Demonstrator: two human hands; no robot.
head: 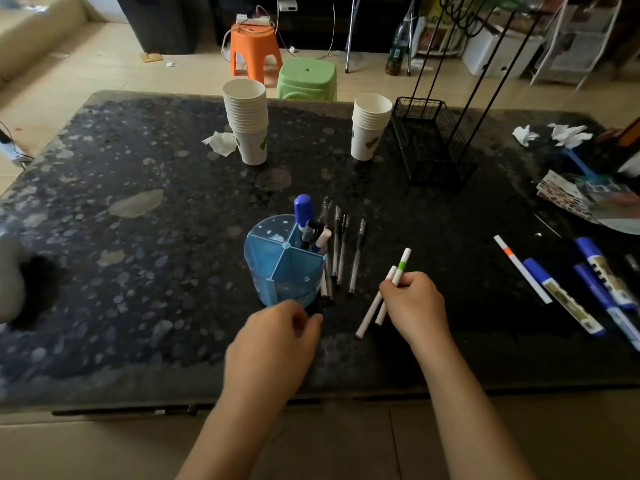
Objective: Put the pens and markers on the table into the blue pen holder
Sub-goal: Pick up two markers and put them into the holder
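Note:
A round blue pen holder [277, 268] with divided compartments stands mid-table, and one far compartment holds a blue marker [303, 211] and a few pens. Several thin black pens [341, 251] lie just right of it. My right hand [414, 306] grips two white pens [381, 299], one with a green band, right of the holder. My left hand [273, 341] rests at the holder's near base, fingers curled on something dark I cannot make out. Further right lie a white pen with an orange band [521, 268] and three blue markers [568, 296].
On the dark speckled table [138, 237], two stacks of paper cups [247, 123] [369, 128] stand at the back, with a black wire basket [433, 143] to their right. Crumpled tissues [568, 133] and papers [588, 199] lie at the far right. Plastic stools [306, 79] stand beyond the table.

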